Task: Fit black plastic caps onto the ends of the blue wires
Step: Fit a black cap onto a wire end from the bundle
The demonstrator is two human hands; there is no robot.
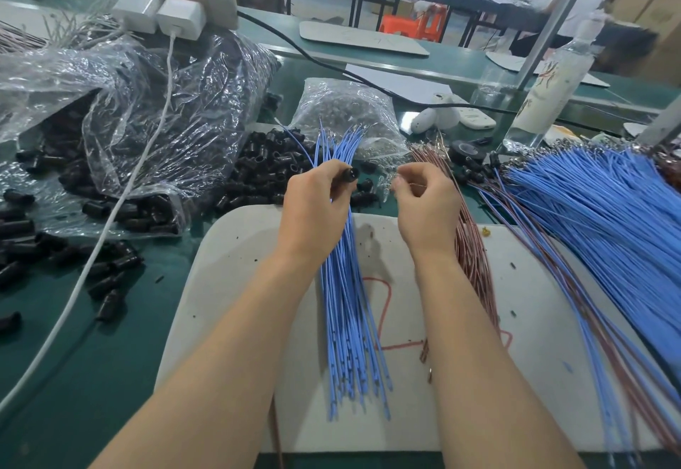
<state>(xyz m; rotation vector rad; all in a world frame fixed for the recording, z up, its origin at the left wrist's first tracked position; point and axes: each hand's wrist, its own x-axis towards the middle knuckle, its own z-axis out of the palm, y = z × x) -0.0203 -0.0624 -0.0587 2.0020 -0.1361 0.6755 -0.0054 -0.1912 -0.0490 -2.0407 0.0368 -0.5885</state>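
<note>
At the centre of the head view, our two bare hands work above a white board (236, 321) on a green bench.

We judge the main risk to be a missed fit. The black cap (349, 174) is small, and its open end must meet one fine wire tip. If the tip arrives off-line it may bend or slide past the mouth. The left hand (313, 207) also carries a whole blue wire bundle (346, 321), so loosening the grip to adjust the cap could spill wires across the board. Brown wires (471, 247) lie just beside the blue ones, at 3 o'clock of them, and one could be picked up by mistake.

The left hand's fingers are curled around the bundle, which runs from 12 o'clock to 6 o'clock through the fist. The cap sits pinched at the fingertips, at 1 o'clock of the hand. The right hand (423, 203) is near, at 3 o'clock of the cap but apart from it. Its fingers are curled, with thumb and forefinger seeming to pinch a thin strand (414, 184); we cannot tell its colour.

Loose caps (265, 170) lie heaped at 10 o'clock of the left hand. A far larger fan of blue wires (608, 218) spreads at 3 o'clock of the frame.
</note>
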